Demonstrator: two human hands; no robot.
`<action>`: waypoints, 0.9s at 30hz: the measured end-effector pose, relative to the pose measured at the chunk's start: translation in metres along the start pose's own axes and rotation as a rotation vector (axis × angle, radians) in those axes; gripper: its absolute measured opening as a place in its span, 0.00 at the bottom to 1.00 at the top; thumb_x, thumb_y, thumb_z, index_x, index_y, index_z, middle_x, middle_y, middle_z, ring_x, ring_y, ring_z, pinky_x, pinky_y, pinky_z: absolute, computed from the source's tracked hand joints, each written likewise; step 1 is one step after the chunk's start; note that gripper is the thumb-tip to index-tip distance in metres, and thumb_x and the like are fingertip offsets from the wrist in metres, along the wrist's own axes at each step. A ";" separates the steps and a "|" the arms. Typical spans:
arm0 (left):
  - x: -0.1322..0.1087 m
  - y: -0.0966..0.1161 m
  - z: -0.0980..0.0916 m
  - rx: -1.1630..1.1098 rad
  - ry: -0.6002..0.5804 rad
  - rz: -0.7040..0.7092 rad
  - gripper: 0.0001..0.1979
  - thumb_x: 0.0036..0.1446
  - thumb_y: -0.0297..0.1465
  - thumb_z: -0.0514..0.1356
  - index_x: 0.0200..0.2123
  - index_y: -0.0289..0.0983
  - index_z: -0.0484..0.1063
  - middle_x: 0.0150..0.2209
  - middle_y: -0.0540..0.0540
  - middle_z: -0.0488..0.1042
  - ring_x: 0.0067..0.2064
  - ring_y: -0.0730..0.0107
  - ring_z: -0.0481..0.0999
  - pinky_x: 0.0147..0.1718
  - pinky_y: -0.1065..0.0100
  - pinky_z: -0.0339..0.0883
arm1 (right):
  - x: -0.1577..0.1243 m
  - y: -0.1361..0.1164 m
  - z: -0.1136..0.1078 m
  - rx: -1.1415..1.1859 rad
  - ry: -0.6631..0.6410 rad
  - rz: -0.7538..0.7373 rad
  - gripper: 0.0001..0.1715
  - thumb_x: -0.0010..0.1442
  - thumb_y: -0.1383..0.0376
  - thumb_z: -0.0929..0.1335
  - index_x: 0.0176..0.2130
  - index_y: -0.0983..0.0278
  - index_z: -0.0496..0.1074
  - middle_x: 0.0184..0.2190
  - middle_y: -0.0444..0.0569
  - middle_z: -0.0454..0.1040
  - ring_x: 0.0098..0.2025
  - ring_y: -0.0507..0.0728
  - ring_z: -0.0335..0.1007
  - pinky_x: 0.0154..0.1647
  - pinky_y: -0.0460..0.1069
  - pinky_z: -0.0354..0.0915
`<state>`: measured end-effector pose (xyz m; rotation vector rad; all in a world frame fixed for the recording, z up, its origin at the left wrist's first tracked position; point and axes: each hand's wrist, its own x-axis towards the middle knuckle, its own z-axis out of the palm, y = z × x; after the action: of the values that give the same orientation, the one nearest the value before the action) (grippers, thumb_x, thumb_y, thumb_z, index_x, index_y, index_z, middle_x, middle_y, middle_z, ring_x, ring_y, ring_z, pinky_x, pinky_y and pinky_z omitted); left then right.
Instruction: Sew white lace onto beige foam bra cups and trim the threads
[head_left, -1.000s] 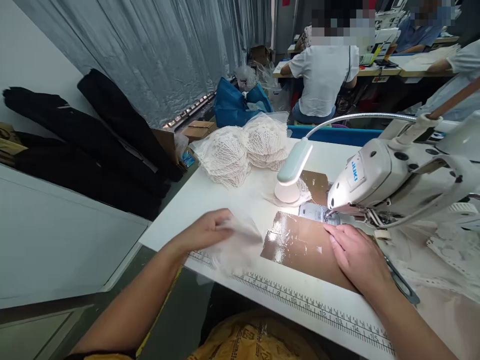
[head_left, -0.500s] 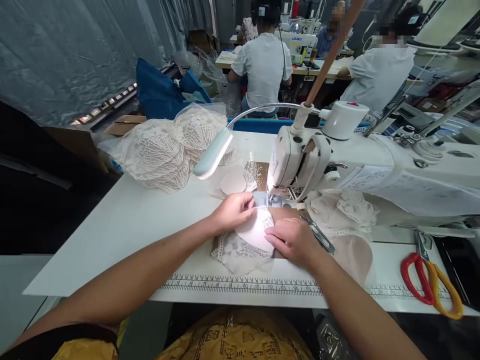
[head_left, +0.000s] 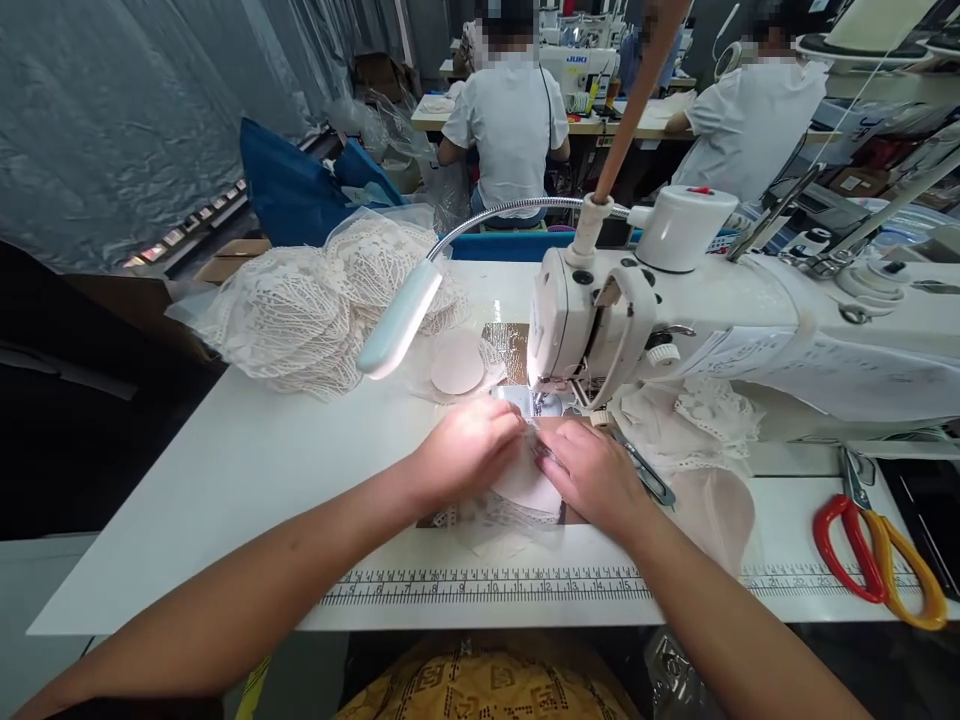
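Note:
A pale fabric cup piece with lace edging lies just in front of the presser foot of a white sewing machine. My left hand is closed on its far left edge, fingertips pinched near the needle. From the right, my right hand pinches the same piece, its fingers bent and almost meeting the left ones. The fingertips partly hide the edge they hold. Beside my right hand lies a pair of metal thread snips. A round pale pad rests on lace behind my left hand.
Stacked lace pieces sit at the back left, under a lamp. Right of the needle are more pale cups and red-and-yellow-handled scissors. A ruler strip runs along the front edge. Two people in white shirts sit beyond.
My hands have come together at the cup piece's far edge; my left hand now covers more of it. The view has shifted slightly.

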<state>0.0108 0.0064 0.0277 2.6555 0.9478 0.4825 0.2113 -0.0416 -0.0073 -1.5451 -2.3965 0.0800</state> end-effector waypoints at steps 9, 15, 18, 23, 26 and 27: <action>-0.002 -0.008 0.009 0.148 -0.129 0.122 0.20 0.62 0.34 0.55 0.53 0.28 0.68 0.54 0.33 0.71 0.53 0.52 0.70 0.50 0.54 0.69 | 0.003 -0.005 -0.001 -0.032 -0.022 0.027 0.20 0.65 0.63 0.62 0.54 0.65 0.69 0.36 0.50 0.74 0.37 0.58 0.69 0.35 0.51 0.62; 0.005 -0.022 0.008 0.128 -0.149 0.156 0.24 0.61 0.37 0.55 0.55 0.26 0.67 0.58 0.31 0.67 0.57 0.49 0.67 0.55 0.52 0.64 | 0.006 -0.005 0.002 -0.044 -0.009 0.044 0.20 0.63 0.63 0.63 0.53 0.65 0.69 0.38 0.51 0.75 0.37 0.58 0.70 0.34 0.51 0.62; 0.010 -0.032 0.007 0.084 -0.185 0.182 0.25 0.62 0.38 0.55 0.57 0.28 0.66 0.59 0.31 0.65 0.58 0.50 0.67 0.55 0.53 0.64 | 0.008 -0.006 0.002 -0.056 -0.028 0.068 0.19 0.63 0.64 0.63 0.53 0.64 0.70 0.36 0.51 0.75 0.35 0.57 0.71 0.32 0.50 0.60; 0.017 -0.041 -0.004 0.061 -0.243 0.239 0.24 0.60 0.35 0.58 0.57 0.30 0.67 0.59 0.33 0.66 0.57 0.52 0.68 0.54 0.56 0.66 | 0.011 -0.006 -0.002 -0.027 -0.055 0.091 0.18 0.63 0.63 0.63 0.52 0.62 0.71 0.36 0.50 0.75 0.35 0.57 0.71 0.30 0.49 0.59; 0.016 -0.034 -0.008 0.101 -0.228 0.257 0.19 0.60 0.30 0.56 0.54 0.30 0.69 0.57 0.33 0.68 0.56 0.53 0.69 0.53 0.56 0.66 | 0.009 -0.004 -0.002 0.007 -0.046 0.077 0.18 0.64 0.63 0.63 0.52 0.62 0.70 0.38 0.51 0.75 0.35 0.57 0.72 0.29 0.49 0.60; 0.015 -0.031 -0.007 0.115 -0.218 0.265 0.18 0.60 0.28 0.54 0.52 0.30 0.70 0.56 0.33 0.68 0.55 0.53 0.69 0.52 0.56 0.66 | 0.008 -0.003 -0.002 0.020 -0.038 0.073 0.18 0.64 0.63 0.63 0.52 0.62 0.71 0.38 0.51 0.76 0.35 0.57 0.72 0.30 0.49 0.60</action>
<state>0.0018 0.0400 0.0264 2.8797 0.5798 0.1904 0.2054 -0.0356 -0.0034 -1.6355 -2.3604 0.1491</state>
